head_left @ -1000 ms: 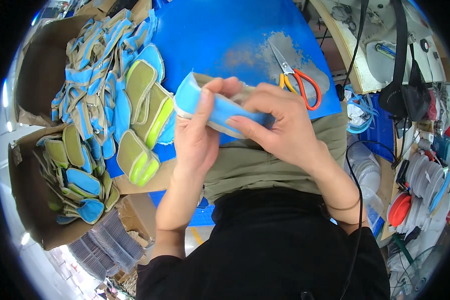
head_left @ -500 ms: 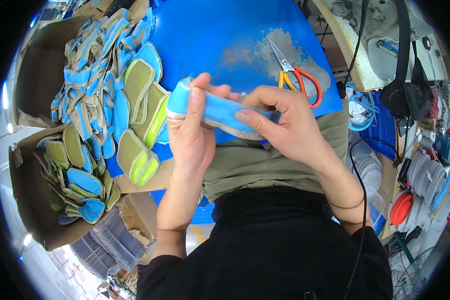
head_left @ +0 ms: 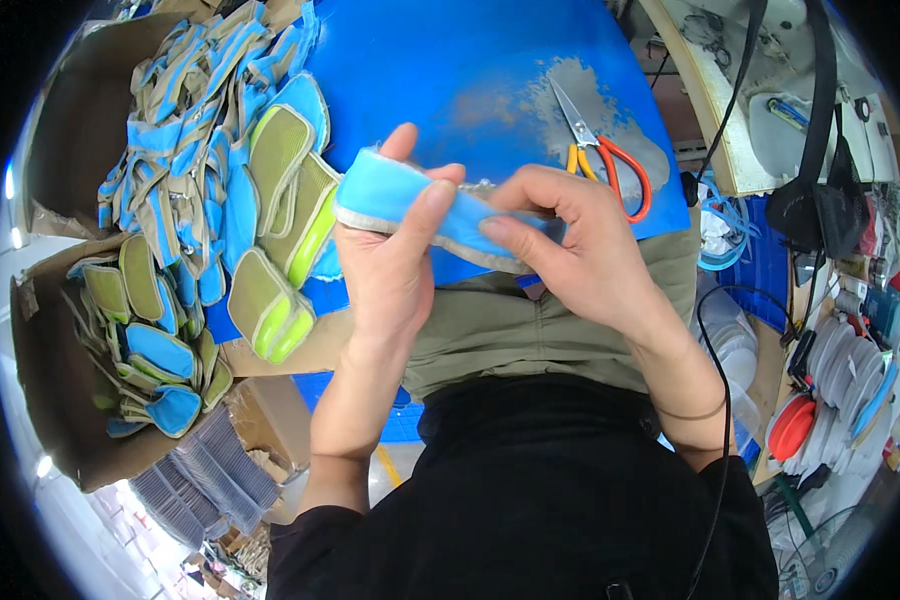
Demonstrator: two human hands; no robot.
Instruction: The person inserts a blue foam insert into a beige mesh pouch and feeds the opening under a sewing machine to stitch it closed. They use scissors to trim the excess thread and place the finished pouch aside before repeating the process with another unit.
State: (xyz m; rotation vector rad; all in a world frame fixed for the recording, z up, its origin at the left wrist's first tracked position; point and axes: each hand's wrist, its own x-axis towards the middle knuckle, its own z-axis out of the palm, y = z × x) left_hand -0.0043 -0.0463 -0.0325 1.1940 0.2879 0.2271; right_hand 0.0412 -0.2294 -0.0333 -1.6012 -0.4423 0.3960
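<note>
A light blue padded fabric strap (head_left: pixel 388 190) with a pale grey edge is stretched between my two hands, above the near edge of the blue tabletop. My left hand (head_left: pixel 395 260) grips its middle, the thumb pressed on the blue face and the fingers behind. The strap's left end curls over beyond that thumb. My right hand (head_left: pixel 580 245) pinches the other end between thumb and bent fingers, which partly hide it. Scissors (head_left: pixel 595 145) with orange and yellow handles lie on the table beyond my right hand, blades spread.
To the left, olive and lime fabric pads (head_left: pixel 270 305) lie beside a heap of blue-and-beige straps (head_left: pixel 185 140). A cardboard box (head_left: pixel 55 400) holds more pads. Right of me are a white-topped bench (head_left: pixel 740 150), hanging black cables and stacked reels (head_left: pixel 830 385).
My left thumb has slid rightward along the strap, exposing more of its curled left end. The right hand keeps its pinch.
</note>
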